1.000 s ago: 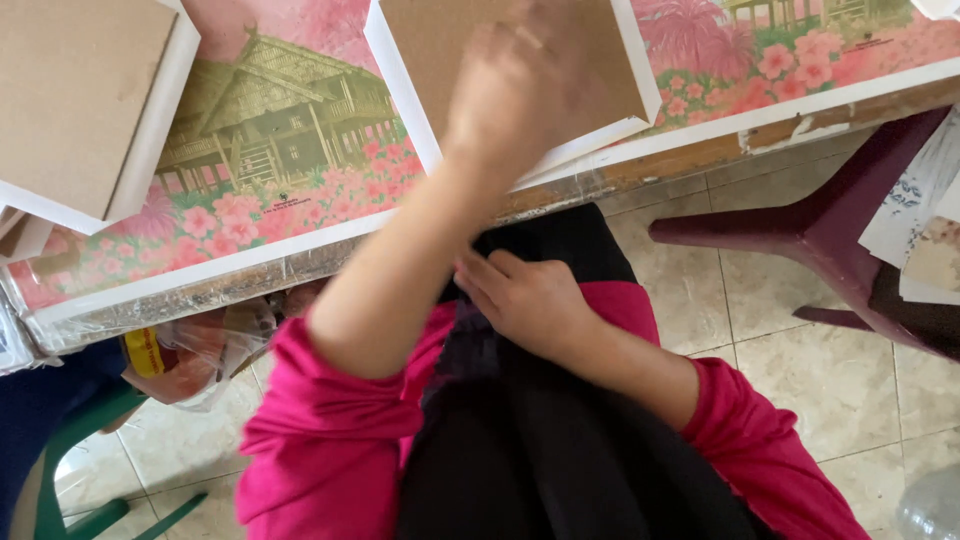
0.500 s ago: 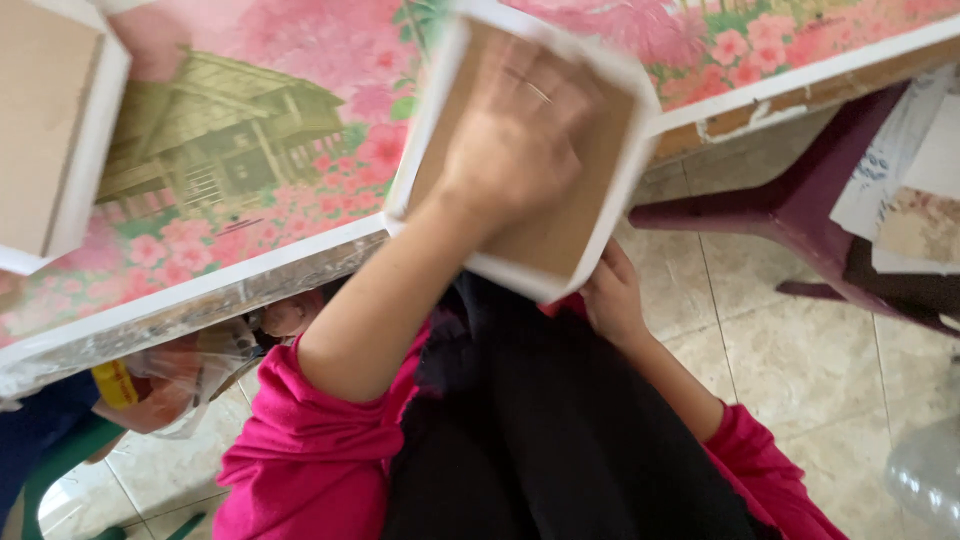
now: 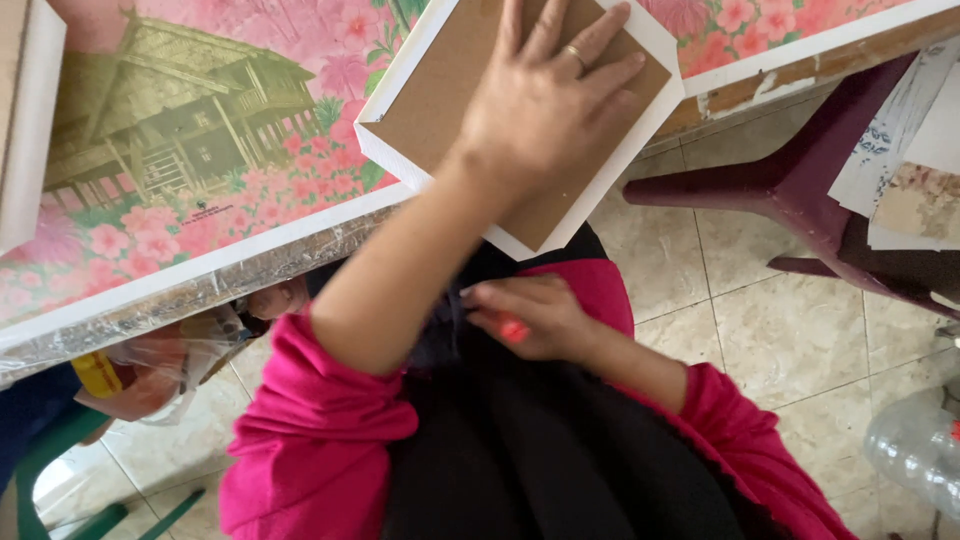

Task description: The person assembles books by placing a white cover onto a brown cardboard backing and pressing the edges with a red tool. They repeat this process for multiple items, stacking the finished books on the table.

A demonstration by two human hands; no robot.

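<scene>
My left hand (image 3: 545, 105) lies flat, fingers spread, on the brown backing of a white-edged picture frame (image 3: 430, 95). The frame sits face down and turned at an angle on the table, and its near corner sticks out past the table edge over my lap. There is a ring on one finger of that hand. My right hand (image 3: 525, 315) rests low on my black lap cloth (image 3: 560, 450), with its fingers closed round a small red thing (image 3: 513, 329). I cannot make out what the red thing is.
The table (image 3: 190, 290) has a pink flowered cover showing a wooden house. Another white-edged frame (image 3: 25, 110) lies at far left. A dark red plastic stool (image 3: 800, 190) holding papers stands right. A plastic bag (image 3: 160, 365) hangs under the table, and a clear bottle (image 3: 915, 450) lies on the tiled floor.
My left hand has drawn the frame toward me and turned it, so its corner now overhangs the table edge. A small red thing now shows in my right hand.
</scene>
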